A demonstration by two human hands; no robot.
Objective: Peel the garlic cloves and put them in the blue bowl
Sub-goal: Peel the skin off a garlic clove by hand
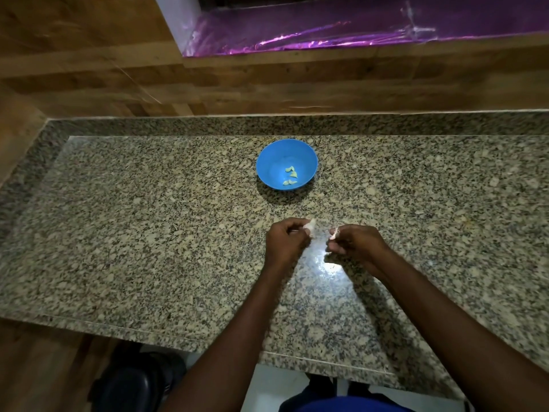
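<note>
A blue bowl [267, 165] stands on the granite counter, with several peeled pale cloves [291, 175] lying in its bottom. Below it, my left hand [283, 243] pinches a whitish garlic piece [310, 226] at its fingertips. My right hand [355, 243] pinches a small pale bit [335, 233], clove or skin I cannot tell. The two hands sit a short gap apart, a little above the counter.
The speckled granite counter [148, 233] runs wide to the left and right, with a raised granite lip at the back. A wooden wall [267, 84] rises behind it, and a purple foil strip [326, 31] lies on the ledge above. The counter's near edge cuts diagonally.
</note>
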